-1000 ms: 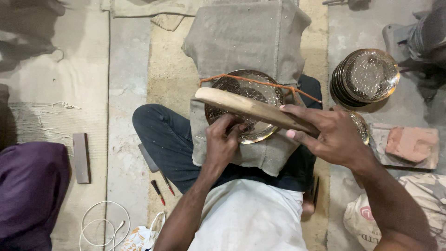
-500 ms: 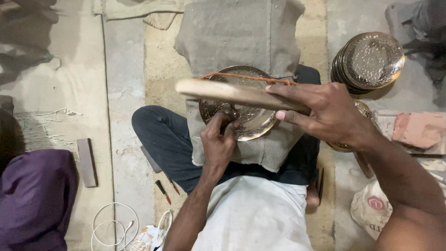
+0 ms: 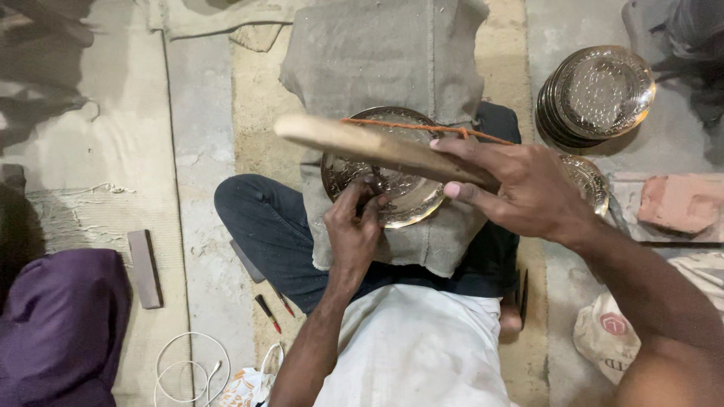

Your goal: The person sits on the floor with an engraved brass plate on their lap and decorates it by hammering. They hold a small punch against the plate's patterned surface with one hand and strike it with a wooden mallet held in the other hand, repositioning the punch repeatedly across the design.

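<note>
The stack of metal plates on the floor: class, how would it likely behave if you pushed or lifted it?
The stack of metal plates probably feels heavy, since several plates sit nested together. Pushed sideways, the top plate might slide off, as its surface looks smooth and shiny. The plates seem stiff rather than floppy, holding crisp round rims.

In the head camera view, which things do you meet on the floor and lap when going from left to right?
Purple cloth → grey block → white cable → left hand on the engraved metal plate → right hand gripping the wooden stick → stack of metal plates → red brick.

White sack (image 3: pixel 607 335) with red emblem, floor, lower right.
</note>
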The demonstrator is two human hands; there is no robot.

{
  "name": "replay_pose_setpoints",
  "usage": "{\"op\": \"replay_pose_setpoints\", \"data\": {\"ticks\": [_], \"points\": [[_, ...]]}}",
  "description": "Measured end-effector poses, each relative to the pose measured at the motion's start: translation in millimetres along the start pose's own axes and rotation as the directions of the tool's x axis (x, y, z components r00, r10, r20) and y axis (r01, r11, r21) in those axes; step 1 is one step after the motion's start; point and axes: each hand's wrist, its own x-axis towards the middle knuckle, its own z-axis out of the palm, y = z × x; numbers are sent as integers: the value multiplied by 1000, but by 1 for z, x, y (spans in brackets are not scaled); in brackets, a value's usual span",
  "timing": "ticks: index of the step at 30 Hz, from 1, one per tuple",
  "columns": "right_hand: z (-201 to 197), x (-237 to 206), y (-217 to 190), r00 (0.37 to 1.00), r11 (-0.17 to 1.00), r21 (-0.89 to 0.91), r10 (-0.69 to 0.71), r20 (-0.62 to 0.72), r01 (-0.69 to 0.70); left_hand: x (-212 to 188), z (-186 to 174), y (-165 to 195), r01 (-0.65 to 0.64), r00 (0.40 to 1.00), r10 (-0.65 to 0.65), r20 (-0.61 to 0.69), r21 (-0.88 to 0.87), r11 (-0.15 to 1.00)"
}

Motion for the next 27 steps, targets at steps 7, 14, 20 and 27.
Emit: {"op": "replay_pose_setpoints", "data": {"ticks": [7,14,20,27], "points": [[7,-2,8,1000,994,105,-13,-5,13,-1,-1,-5,-69,997,71,-13,115,991],[12,-4,6,965,978,69,181,190,-198,1,0,-10,-72,997,71,12,137,988],[4,-10,2,995,997,-60,48,89,-43,0,-4,-7,-84,996,76,56,169,982],[17,-36,13,988,993,-8,114,-103,-115,27,-8,-6,-187,930,150,336,79,979]]}}
